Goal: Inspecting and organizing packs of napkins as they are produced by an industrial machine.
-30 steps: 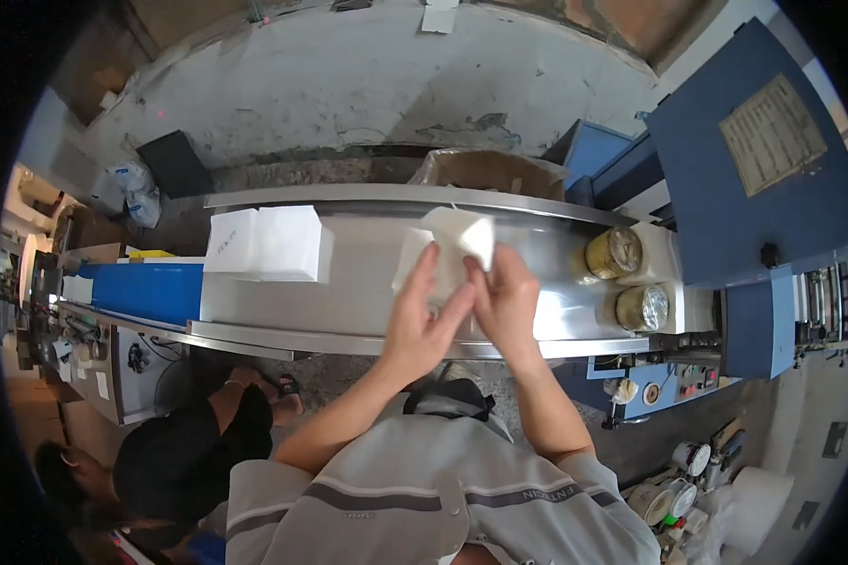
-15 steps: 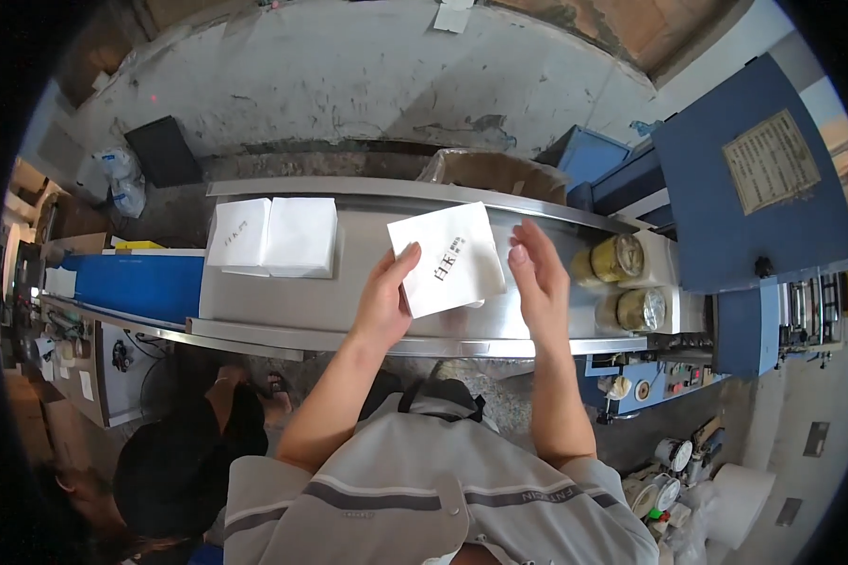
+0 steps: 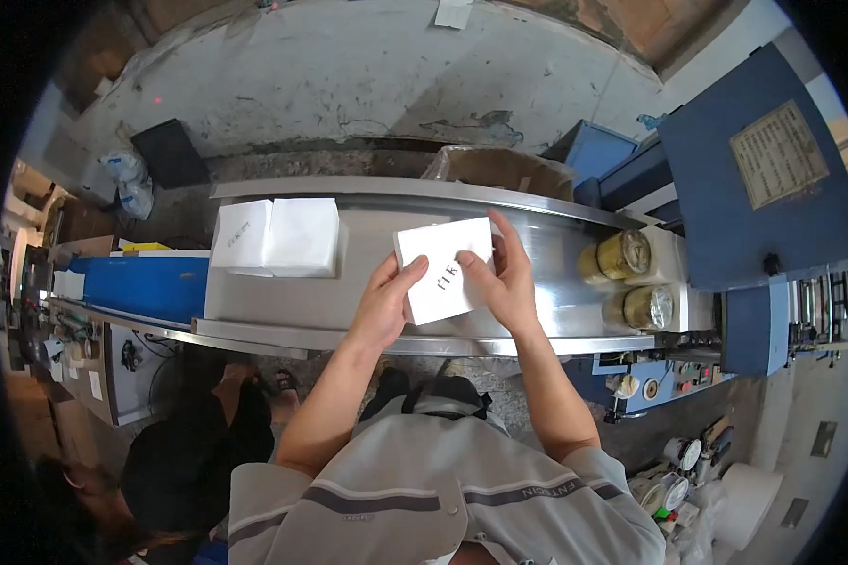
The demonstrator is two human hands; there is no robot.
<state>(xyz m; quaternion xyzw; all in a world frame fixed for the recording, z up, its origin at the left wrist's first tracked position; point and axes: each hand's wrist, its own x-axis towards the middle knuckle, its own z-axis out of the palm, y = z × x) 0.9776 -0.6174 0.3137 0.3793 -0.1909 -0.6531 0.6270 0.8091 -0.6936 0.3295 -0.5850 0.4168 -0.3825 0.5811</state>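
Observation:
Above the steel worktable (image 3: pixel 367 217), a square bundle of white paper (image 3: pixel 432 299) with dark print on its top face is held between both hands. My left hand (image 3: pixel 381 306) grips its left edge, thumb on top. At its right side is my right hand (image 3: pixel 511 290), the thumb pressing on the printed face and the fingers behind the far edge. The bundle is slightly tilted, and its underside is hidden. Further left on the table, a printed white paper stack (image 3: pixel 242 235) stands against a plain white paper stack (image 3: pixel 305 235).
Two yellowish round containers, a far one (image 3: pixel 624 254) and a near one (image 3: pixel 647 307), stand at the table's right end beside a blue machine (image 3: pixel 754 226). A blue surface (image 3: pixel 141 287) adjoins the left end. Behind lies a plastic-lined cardboard box (image 3: pixel 499 172). Another person (image 3: pixel 174 471) is at lower left.
My right hand has moved left from beside the paper bundle and closed on its right side. The bundle has turned and shifted slightly toward me, still in my left hand.

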